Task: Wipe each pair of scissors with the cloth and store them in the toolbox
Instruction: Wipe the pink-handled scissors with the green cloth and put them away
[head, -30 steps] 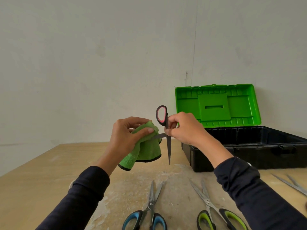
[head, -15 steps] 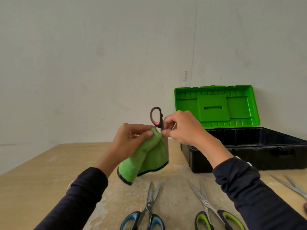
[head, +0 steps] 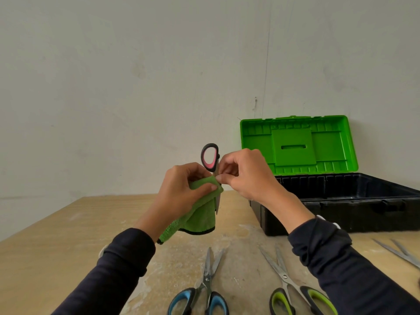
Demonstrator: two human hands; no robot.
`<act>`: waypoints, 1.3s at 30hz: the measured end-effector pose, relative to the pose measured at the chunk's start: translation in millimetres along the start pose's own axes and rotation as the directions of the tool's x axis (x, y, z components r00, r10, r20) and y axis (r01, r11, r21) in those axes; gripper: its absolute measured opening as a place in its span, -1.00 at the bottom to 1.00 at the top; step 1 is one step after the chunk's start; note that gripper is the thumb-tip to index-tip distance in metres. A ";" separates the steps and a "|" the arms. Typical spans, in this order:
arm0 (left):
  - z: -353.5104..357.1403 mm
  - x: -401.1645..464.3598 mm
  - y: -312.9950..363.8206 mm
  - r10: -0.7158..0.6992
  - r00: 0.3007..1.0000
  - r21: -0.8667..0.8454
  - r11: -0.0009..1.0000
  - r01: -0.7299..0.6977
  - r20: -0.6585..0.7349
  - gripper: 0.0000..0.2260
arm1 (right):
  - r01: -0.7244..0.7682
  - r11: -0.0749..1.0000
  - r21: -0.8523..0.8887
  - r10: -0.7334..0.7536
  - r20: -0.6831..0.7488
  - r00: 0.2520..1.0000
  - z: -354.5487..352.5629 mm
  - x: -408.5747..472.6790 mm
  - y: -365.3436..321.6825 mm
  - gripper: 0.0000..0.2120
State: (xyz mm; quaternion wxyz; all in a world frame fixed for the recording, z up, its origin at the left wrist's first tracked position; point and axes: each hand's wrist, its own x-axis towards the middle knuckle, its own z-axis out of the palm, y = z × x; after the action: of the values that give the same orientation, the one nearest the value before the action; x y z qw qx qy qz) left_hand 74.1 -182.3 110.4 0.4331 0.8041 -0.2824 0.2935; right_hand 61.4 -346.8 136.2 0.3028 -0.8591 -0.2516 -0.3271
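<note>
Item: pink-handled scissors [head: 210,156], held upright in the air above the bench [head: 68,228], handle loop on top, blade pointing down; only a short length of blade shows below the cloth.
Green cloth [head: 200,214], black-edged: folded round the blade, its loose end hanging down toward the bench without touching it.
Left hand [head: 181,189]: grip closed on the cloth, thumb pressing it against the blade.
Right hand [head: 245,176]: grip pinching the scissors just below the handle loop, fingertips meeting those of the left hand.
Toolbox [head: 341,201]: black tub, green lid [head: 295,144] raised and leaning against the wall, standing on the bench to the right, behind the right forearm.
Blue-handled scissors [head: 204,292]: flat on the bench near the front edge, blades slightly apart, tips pointing away.
Green-handled scissors [head: 293,294]: flat just to the right of the blue pair, blades apart.
Further steel blades [head: 400,253]: at the far right edge, handles out of view.
</note>
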 end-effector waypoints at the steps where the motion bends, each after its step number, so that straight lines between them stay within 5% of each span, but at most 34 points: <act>1: 0.0 -0.7 0.6 0.026 0.999 0.055 0.998 -0.027 0.018 -0.89 | 0.000 1.000 0.008 0.000 0.011 1.000 -0.1 -0.2 -0.1 -0.94; 5: -5.2 -0.3 1.0 0.088 0.995 0.174 0.980 -0.095 0.047 -0.92 | -0.014 1.000 0.028 0.014 0.011 1.000 -6.5 0.3 2.5 -0.94; 39: -1.5 5.0 -19.7 0.206 0.977 0.287 0.940 -0.185 -0.045 -0.92 | -0.062 0.989 0.132 0.069 -0.053 0.996 -6.1 2.9 30.2 -0.94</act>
State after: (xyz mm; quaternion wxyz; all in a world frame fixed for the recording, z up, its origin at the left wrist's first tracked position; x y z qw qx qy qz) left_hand 91.1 -172.8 104.1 0.2934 0.8139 -0.3001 0.4018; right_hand 79.9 -371.1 131.3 0.3757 -0.8356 -0.2350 -0.3245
